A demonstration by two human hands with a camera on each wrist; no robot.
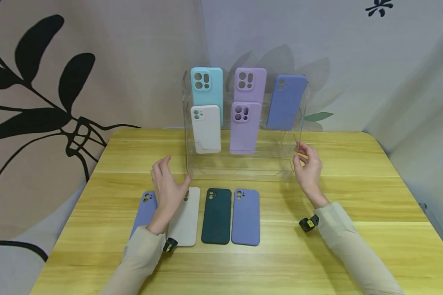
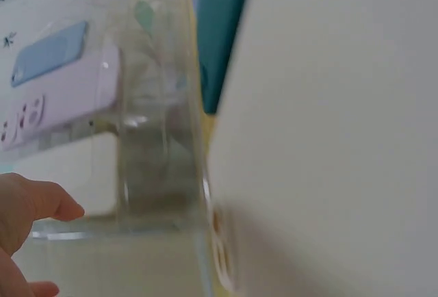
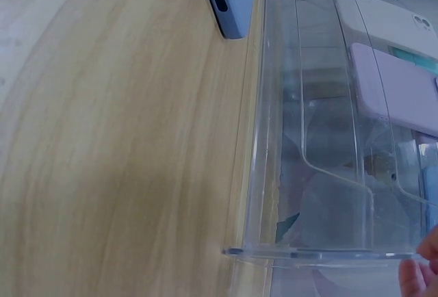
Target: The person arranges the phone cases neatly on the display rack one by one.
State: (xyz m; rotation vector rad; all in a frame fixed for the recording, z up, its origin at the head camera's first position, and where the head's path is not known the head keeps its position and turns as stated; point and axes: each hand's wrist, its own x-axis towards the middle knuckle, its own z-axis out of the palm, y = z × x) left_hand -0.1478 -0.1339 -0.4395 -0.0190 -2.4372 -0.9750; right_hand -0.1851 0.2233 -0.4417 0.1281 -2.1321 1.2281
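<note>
A clear stepped display stand (image 1: 240, 166) stands at the back of the table. Several phone cases lean in it: a turquoise case (image 1: 215, 98), a white case (image 1: 208, 131), an upper purple case (image 1: 256, 92), a lower purple case (image 1: 247, 131) and a blue case (image 1: 288, 102). My right hand (image 1: 308, 169) pinches the stand's right side edge; its fingertips (image 3: 410, 280) show at that edge in the right wrist view. My left hand (image 1: 168, 190), thumb and fingers spread, is near the stand's front left corner, above a white case (image 1: 187, 229), and holds nothing.
In front of the stand lie a dark green case (image 1: 216, 217), a blue case (image 1: 245, 217) and, at the left, another blue case (image 1: 144, 213) partly behind my left arm. The wooden table (image 1: 280, 262) meets a patterned wall covering (image 1: 144, 61) behind.
</note>
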